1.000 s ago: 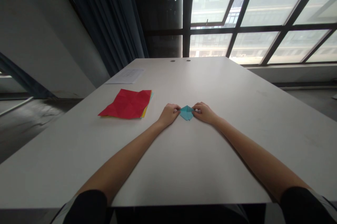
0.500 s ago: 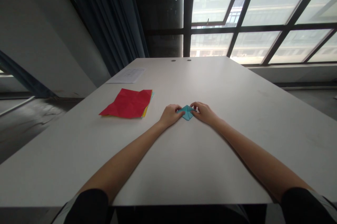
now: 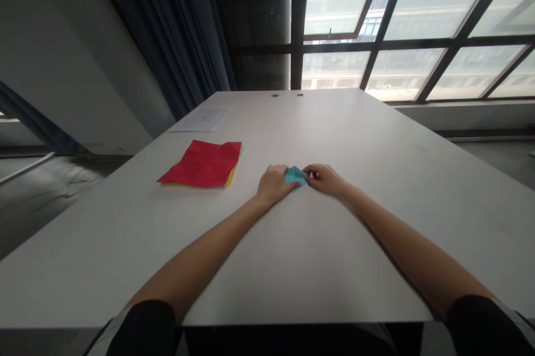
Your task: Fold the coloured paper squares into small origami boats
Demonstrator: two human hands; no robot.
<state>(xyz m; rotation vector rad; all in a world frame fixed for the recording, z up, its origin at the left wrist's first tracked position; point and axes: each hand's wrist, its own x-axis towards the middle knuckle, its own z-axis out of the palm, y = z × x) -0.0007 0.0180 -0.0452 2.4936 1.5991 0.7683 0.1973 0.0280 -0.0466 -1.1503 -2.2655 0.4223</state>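
Note:
A small piece of folded light-blue paper (image 3: pixel 295 173) lies on the white table between my hands. My left hand (image 3: pixel 275 182) grips its left side, the thumb reaching across the lower part of the paper. At the right corner, the fingertips of my right hand (image 3: pixel 324 178) pinch the edge. Part of the paper is hidden under the left thumb and fingers.
A stack of square coloured paper (image 3: pixel 203 164), creased red on top with yellow and light blue edges beneath, lies to the left. Farther back is a printed white sheet (image 3: pixel 201 120). The white table (image 3: pixel 355 133) reaches toward the windows.
My left thumb has moved right and now covers more of the light-blue paper's lower part. The right fingers have closed in on the paper's right corner.

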